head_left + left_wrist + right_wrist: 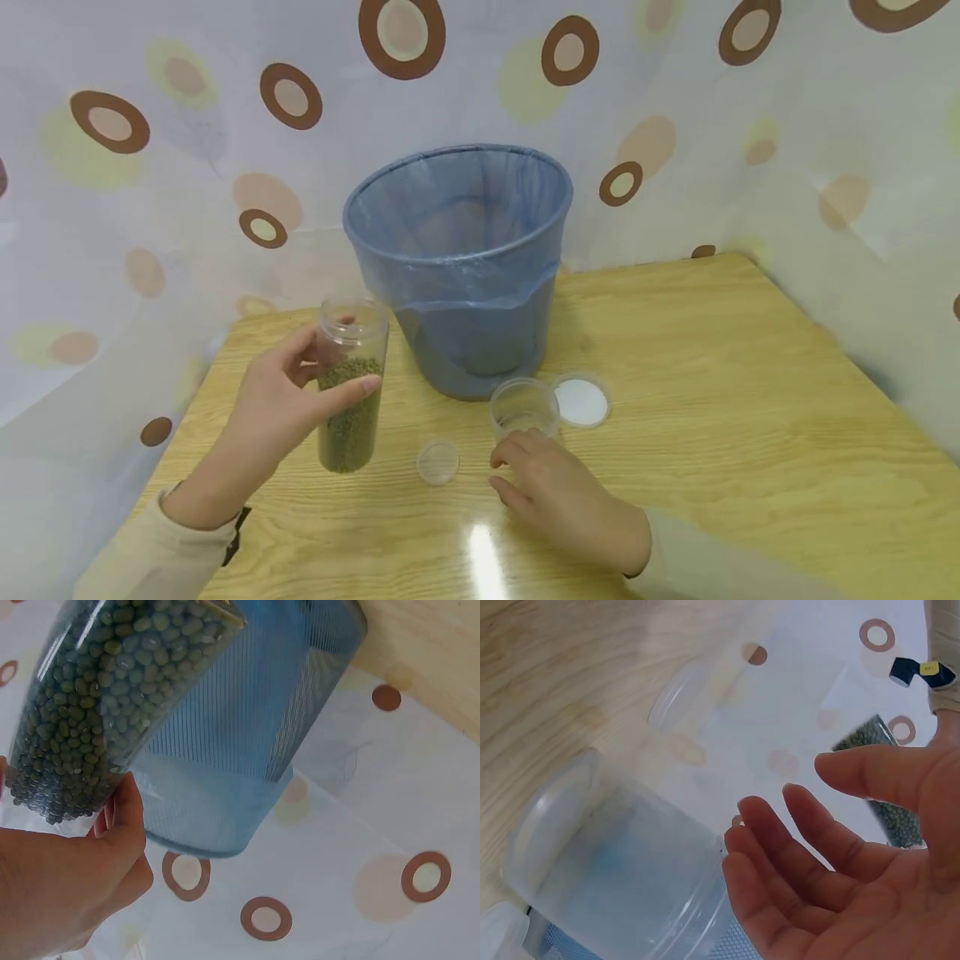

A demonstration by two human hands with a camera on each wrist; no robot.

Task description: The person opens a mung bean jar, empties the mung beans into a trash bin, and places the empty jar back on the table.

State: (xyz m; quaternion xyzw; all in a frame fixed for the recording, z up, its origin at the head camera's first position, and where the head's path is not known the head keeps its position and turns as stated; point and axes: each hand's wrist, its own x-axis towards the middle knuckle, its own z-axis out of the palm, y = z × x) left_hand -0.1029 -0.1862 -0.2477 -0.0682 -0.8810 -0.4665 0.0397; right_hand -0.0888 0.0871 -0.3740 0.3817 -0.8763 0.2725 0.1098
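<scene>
My left hand [277,396] grips a tall clear plastic jar [351,442], thumb across its front and fingers behind. The jar is uncapped, upright and a bit over half full of green mung beans [75,712]. On the right, a see-through plastic container [525,392] stands on the table, its round mouth facing up. My right hand [566,504] is at the container's near side, thumb apart from the loosely bent fingers [761,829], with nothing between them. A small clear round lid [438,462] lies between the jar and the container.
A blue bin [480,333] lined with a thin plastic bag stands just behind the container. To the container's right lies a round lid with a white disc [581,402]. A dotted sheet [225,125] hangs behind and beside the wooden table [720,433].
</scene>
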